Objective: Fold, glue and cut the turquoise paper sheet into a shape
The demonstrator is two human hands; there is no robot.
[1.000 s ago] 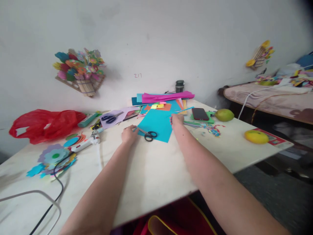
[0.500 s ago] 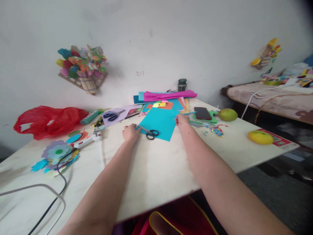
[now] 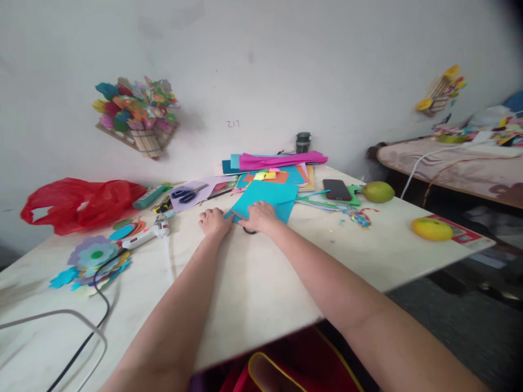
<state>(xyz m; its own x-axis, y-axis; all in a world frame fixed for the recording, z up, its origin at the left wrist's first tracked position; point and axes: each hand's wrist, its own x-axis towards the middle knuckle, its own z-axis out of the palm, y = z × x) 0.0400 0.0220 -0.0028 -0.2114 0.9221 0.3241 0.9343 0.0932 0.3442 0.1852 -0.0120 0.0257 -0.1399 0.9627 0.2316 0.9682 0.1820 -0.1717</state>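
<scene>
Picking up the scissors [image 3: 249,232] seemed the step: they lay partly under my right hand [image 3: 260,216], by the blue sheet's [image 3: 270,193] near-left edge. Left hand [image 3: 214,222] was at its left corner. Couldn't tell either grip. Next probably needed handles held.
</scene>
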